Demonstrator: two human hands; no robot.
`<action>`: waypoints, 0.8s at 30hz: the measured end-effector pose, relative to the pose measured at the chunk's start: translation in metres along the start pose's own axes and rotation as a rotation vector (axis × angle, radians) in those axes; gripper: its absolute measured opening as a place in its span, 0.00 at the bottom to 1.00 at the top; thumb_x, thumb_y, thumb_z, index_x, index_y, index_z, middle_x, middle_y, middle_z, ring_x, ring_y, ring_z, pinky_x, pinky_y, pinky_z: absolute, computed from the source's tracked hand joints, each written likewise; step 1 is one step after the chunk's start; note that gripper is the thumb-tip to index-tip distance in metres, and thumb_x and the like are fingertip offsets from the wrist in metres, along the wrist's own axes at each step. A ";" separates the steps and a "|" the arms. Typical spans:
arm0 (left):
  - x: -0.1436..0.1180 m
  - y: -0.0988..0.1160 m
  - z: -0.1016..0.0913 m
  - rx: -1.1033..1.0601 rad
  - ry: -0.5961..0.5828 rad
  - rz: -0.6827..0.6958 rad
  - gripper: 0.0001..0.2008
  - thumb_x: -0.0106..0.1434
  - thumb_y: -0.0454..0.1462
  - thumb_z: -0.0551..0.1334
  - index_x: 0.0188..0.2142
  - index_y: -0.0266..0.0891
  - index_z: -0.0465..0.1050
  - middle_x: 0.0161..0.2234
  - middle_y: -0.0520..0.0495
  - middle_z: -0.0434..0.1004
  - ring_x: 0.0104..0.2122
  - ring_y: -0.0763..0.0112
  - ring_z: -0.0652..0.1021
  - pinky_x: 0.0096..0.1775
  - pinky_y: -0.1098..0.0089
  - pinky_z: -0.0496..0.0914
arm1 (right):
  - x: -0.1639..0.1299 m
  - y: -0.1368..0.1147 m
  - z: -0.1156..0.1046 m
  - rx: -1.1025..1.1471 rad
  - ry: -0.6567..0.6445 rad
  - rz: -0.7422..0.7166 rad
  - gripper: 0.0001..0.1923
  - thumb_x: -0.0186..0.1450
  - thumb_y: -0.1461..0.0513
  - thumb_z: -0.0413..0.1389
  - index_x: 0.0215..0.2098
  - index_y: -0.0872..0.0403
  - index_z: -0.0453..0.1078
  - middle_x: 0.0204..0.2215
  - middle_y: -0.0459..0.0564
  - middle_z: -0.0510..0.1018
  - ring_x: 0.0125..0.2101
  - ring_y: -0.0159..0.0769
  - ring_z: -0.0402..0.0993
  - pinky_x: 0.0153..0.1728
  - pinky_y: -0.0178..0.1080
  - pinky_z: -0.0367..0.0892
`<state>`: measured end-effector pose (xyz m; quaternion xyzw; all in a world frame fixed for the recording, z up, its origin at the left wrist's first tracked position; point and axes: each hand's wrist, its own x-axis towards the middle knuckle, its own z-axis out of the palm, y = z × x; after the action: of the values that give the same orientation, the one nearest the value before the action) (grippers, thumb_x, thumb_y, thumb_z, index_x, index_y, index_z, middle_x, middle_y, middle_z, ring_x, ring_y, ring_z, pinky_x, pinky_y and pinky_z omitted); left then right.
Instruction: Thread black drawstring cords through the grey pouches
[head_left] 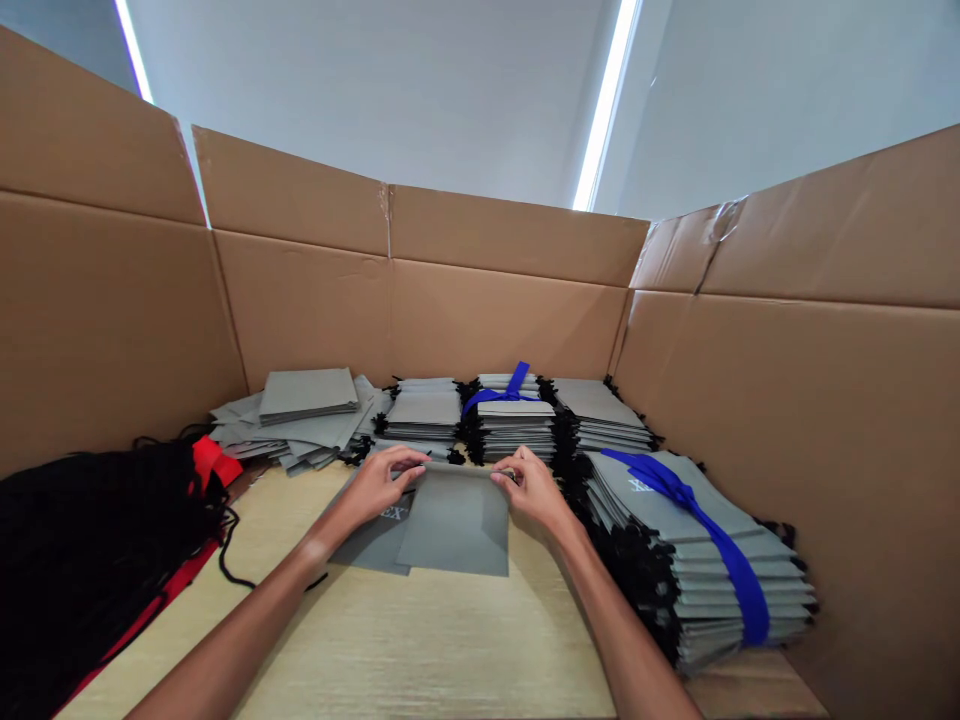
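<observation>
Two hands on one grey pouch, lying flat mid-counter, toward the far edge. Left hand pinches the pouch's top left corner, fingers closed on the hem. Right hand pinches the top right corner the same way. A second grey pouch with white lettering lies under it, sticking out on the left. Far edge: loose grey pile, two neat stacks, one stack tied with a blue ribbon. Right edge: big ribbon-tied stack. Left edge: heap of black cords over red fabric. Cardboard walls all round.
</observation>
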<state>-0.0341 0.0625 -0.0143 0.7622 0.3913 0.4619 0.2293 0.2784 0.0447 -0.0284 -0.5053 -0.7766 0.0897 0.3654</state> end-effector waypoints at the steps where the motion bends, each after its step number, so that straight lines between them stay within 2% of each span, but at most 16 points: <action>1: 0.000 0.001 0.000 -0.017 0.002 -0.005 0.13 0.64 0.48 0.69 0.39 0.44 0.89 0.41 0.41 0.90 0.43 0.53 0.86 0.48 0.61 0.79 | 0.000 0.000 -0.002 0.002 -0.014 0.006 0.08 0.72 0.60 0.63 0.44 0.51 0.86 0.36 0.49 0.77 0.39 0.40 0.75 0.43 0.38 0.68; 6: 0.001 0.002 -0.002 -0.063 0.024 -0.028 0.13 0.61 0.50 0.71 0.36 0.45 0.89 0.39 0.42 0.90 0.41 0.52 0.86 0.47 0.60 0.80 | 0.004 -0.002 -0.011 0.088 -0.088 0.053 0.13 0.70 0.55 0.64 0.46 0.50 0.88 0.39 0.52 0.88 0.38 0.42 0.80 0.41 0.38 0.68; 9: 0.002 0.001 -0.004 -0.113 0.042 -0.064 0.14 0.59 0.51 0.73 0.35 0.45 0.88 0.38 0.42 0.90 0.40 0.52 0.86 0.46 0.60 0.80 | 0.004 -0.007 -0.015 0.051 -0.107 0.149 0.18 0.68 0.48 0.64 0.44 0.52 0.89 0.28 0.48 0.86 0.31 0.39 0.77 0.33 0.36 0.63; 12: 0.002 -0.001 -0.003 -0.160 0.047 -0.105 0.16 0.57 0.53 0.73 0.36 0.45 0.88 0.38 0.41 0.90 0.40 0.53 0.86 0.46 0.60 0.80 | 0.002 -0.014 -0.018 -0.033 -0.060 0.256 0.24 0.65 0.42 0.66 0.41 0.53 0.89 0.21 0.46 0.79 0.27 0.38 0.74 0.29 0.36 0.58; 14: 0.002 -0.001 -0.001 -0.168 0.069 -0.118 0.17 0.56 0.53 0.74 0.36 0.45 0.87 0.38 0.41 0.89 0.39 0.53 0.86 0.46 0.60 0.80 | 0.001 -0.018 -0.018 -0.072 -0.022 0.311 0.25 0.63 0.39 0.67 0.38 0.51 0.88 0.21 0.47 0.80 0.27 0.40 0.76 0.29 0.37 0.58; 17: 0.003 -0.003 0.000 -0.165 0.116 -0.120 0.17 0.56 0.53 0.74 0.34 0.44 0.86 0.36 0.42 0.88 0.39 0.54 0.85 0.45 0.61 0.79 | 0.000 -0.020 -0.016 -0.100 0.033 0.319 0.23 0.62 0.38 0.68 0.36 0.48 0.88 0.27 0.51 0.85 0.33 0.44 0.80 0.31 0.37 0.61; 20: 0.007 -0.006 -0.009 -0.156 0.147 -0.126 0.19 0.56 0.56 0.74 0.32 0.43 0.85 0.34 0.42 0.88 0.37 0.55 0.84 0.43 0.63 0.78 | 0.000 -0.018 -0.013 -0.111 0.090 0.269 0.24 0.68 0.39 0.62 0.35 0.47 0.88 0.32 0.52 0.88 0.35 0.45 0.82 0.33 0.37 0.63; 24: 0.010 -0.015 -0.038 -0.077 0.206 -0.150 0.25 0.54 0.61 0.73 0.32 0.42 0.84 0.34 0.42 0.88 0.37 0.54 0.84 0.43 0.63 0.77 | 0.001 -0.013 -0.011 -0.153 0.149 0.233 0.29 0.73 0.39 0.55 0.33 0.49 0.87 0.29 0.51 0.86 0.31 0.41 0.79 0.32 0.36 0.60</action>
<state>-0.0705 0.0791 -0.0019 0.6701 0.4507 0.5338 0.2509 0.2766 0.0373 -0.0131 -0.6234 -0.6882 0.0344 0.3696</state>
